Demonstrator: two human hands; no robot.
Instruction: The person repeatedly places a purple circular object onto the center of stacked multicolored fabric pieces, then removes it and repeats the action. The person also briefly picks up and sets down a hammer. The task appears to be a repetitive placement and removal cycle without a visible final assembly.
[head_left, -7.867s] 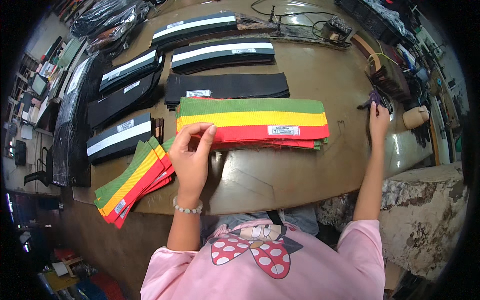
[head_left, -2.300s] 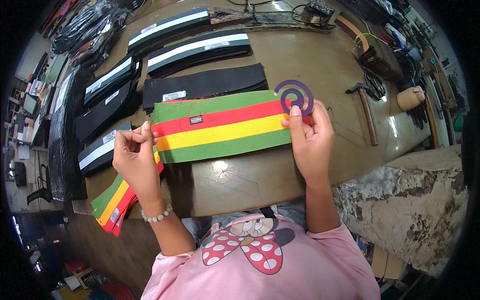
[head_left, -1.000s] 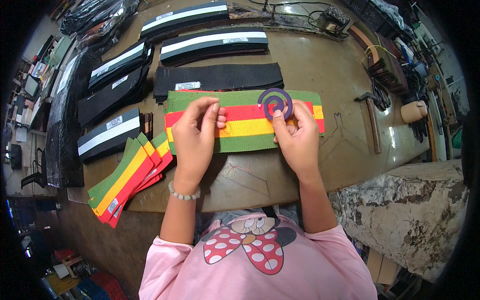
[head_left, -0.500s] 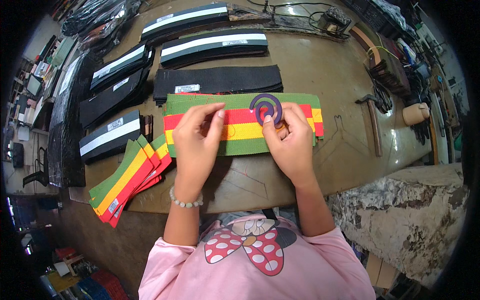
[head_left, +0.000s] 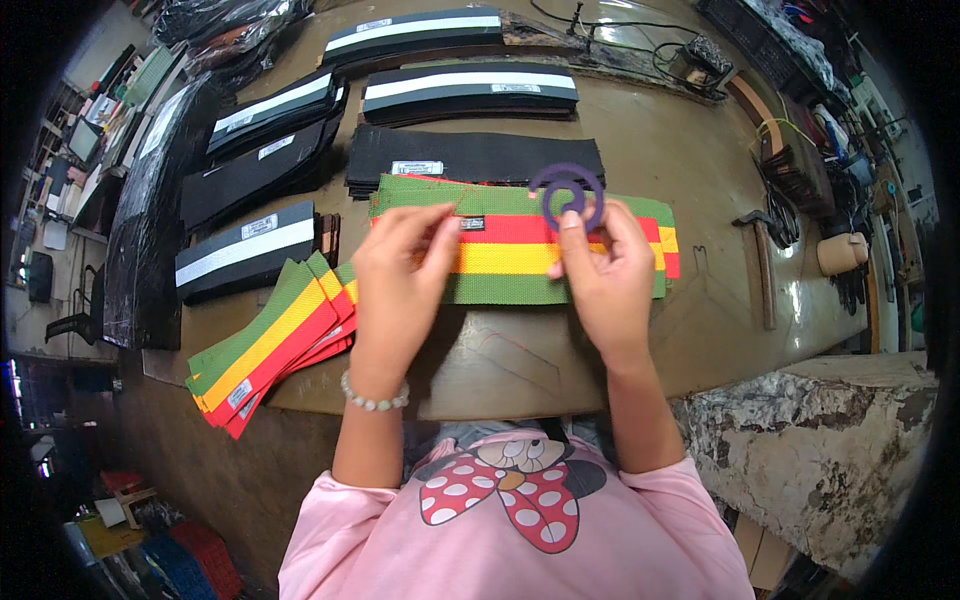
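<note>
Hands [head_left: 610, 285] partly hide striped webbing [head_left: 510, 259].

head camera: left one of a head-worn fisheye pair
facing: down and forward over the table [head_left: 510, 385]
pink t-shirt [head_left: 455, 545]: nearest, seen from above, bottom centre
near edge [head_left: 500, 413]: bows across below mid-height
left hand [head_left: 400, 275], right hand [head_left: 608, 275]: mid-distance, beyond that edge
far side [head_left: 625, 38]: farthest, toward the top
</note>
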